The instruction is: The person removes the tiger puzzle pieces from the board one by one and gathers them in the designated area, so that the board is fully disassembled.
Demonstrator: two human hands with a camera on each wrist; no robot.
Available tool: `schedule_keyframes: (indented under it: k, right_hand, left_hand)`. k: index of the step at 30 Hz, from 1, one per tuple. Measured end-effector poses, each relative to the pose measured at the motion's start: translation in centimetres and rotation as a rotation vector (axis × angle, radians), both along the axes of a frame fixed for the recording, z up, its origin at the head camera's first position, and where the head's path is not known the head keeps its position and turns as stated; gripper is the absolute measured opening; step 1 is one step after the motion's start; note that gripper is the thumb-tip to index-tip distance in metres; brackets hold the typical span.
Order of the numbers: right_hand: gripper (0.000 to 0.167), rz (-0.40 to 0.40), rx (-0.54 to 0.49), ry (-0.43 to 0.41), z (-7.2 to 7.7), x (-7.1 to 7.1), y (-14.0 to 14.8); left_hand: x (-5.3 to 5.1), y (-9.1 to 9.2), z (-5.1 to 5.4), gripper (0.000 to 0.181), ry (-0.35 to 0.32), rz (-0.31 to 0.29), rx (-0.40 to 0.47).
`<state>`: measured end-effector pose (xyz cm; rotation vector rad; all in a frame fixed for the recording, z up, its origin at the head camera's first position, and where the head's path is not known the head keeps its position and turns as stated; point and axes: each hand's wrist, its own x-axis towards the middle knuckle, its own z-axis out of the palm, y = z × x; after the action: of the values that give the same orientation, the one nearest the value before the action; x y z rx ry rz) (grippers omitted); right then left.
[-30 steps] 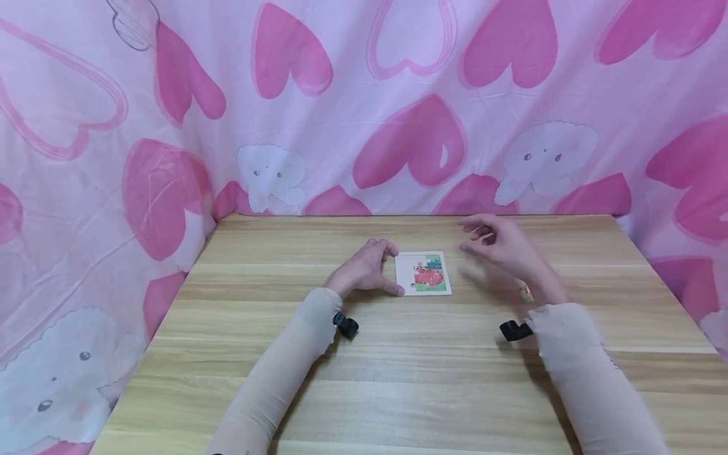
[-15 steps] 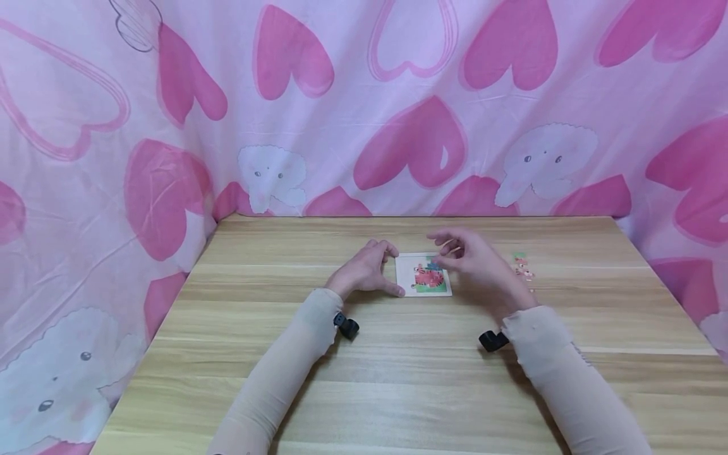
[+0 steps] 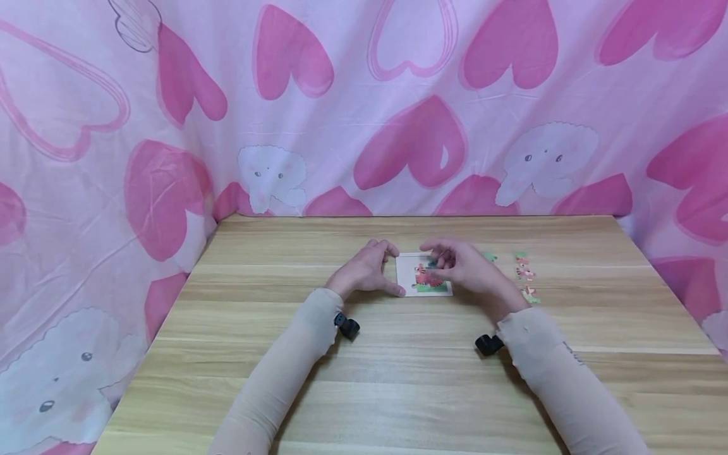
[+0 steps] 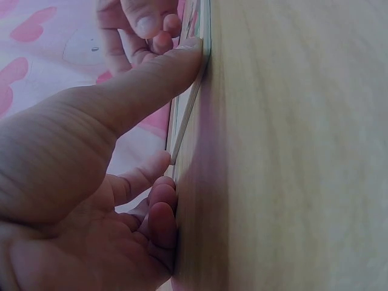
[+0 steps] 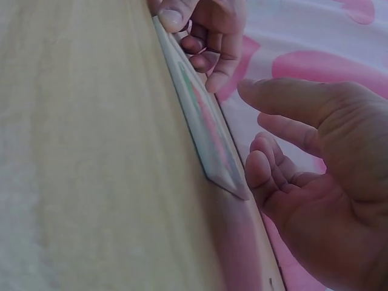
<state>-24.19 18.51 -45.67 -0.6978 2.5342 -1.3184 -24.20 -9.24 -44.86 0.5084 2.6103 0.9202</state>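
Note:
A white-framed jigsaw board (image 3: 405,276), partly filled with a red striped animal on green, lies flat on the wooden table. My left hand (image 3: 366,268) holds its left side, thumb at the near corner and index finger at the far one. Over the board's right part hovers my right hand (image 3: 463,268), hiding that portion. Seen in the right wrist view, the right hand (image 5: 321,163) has its thumb extended and fingers loosely bent, with no piece visible between them. The left thumb (image 4: 176,63) touches the board edge in the left wrist view.
Several loose jigsaw pieces (image 3: 524,273) lie to the right of the board, with a green piece (image 3: 489,257) just beyond the right hand. A pink heart-patterned curtain (image 3: 409,139) hangs behind the table (image 3: 398,379) and along its sides.
From the right, my right hand has moved left over the board, then slightly lower toward it. More loose pieces have come into sight behind it. My left hand has stayed put.

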Motion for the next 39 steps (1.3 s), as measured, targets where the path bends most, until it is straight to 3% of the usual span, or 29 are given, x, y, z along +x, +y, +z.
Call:
schedule_keyframes:
  k: [7, 16, 32, 39]
  right_hand:
    - [0.049, -0.008, 0.033, -0.052, -0.9, 0.1, -0.3]
    - [0.046, -0.021, 0.104, -0.025, -1.1, 0.2, -0.5]
    - [0.043, -0.007, 0.018, -0.087, -1.2, 0.1, -0.4]
    - [0.046, -0.003, 0.026, -0.089, -1.3, 0.1, -0.6]
  left_hand:
    - [0.1, 0.0, 0.0, 0.086, 0.005, -0.002, 0.004]
    - [0.1, 0.1, 0.0, 0.087, 0.002, 0.01, 0.001]
    - [-0.2, 0.0, 0.0, 0.089, 0.014, -0.007, 0.002]
    - [-0.1, 0.0, -0.1, 0.089, 0.003, 0.007, 0.003]
